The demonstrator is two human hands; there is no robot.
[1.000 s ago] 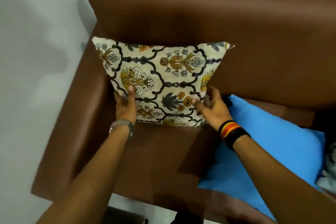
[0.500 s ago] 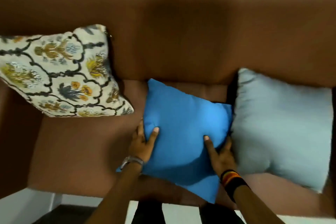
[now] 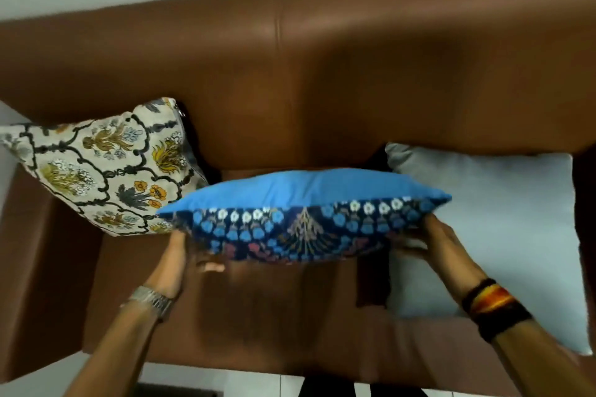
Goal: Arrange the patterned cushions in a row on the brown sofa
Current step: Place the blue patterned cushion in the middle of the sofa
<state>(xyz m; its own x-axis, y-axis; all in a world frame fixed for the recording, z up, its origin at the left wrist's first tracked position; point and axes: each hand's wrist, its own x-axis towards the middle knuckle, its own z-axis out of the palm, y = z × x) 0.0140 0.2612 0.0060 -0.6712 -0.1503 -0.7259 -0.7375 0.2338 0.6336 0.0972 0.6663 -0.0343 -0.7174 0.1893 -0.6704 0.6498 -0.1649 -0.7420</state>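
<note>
Two hands are holding one cushion up off the seat of the brown sofa, whose smooth, leather-like back is showing a vertical seam. The left hand is gripping the blue cushion at its left end from underneath, and the right hand is gripping its right end, fingers curling under the edge. That cushion is being seen nearly edge-on: a plain bright blue fabric face is pointing up and away, while the face turned toward the person is carrying a dark navy print of small blue and white flowers with a fan-like motif at the centre. Its shape is reading as a flattened, plump lens.

Beyond and to the outside of the left hand, a cream patterned cushion is leaning against the backrest, its woven-looking cover printed with black scrolling lines and ochre, orange and grey flowers. Its far left corner is being cut off by the frame edge. Just past the right hand, a plain pale grey cushion is lying soft and square on the seat, its lower left part hidden behind that wrist.

A metal bracelet is circling the left wrist; a black, orange and yellow band is wrapping the right. Motion blur is softening the fingertips.
</note>
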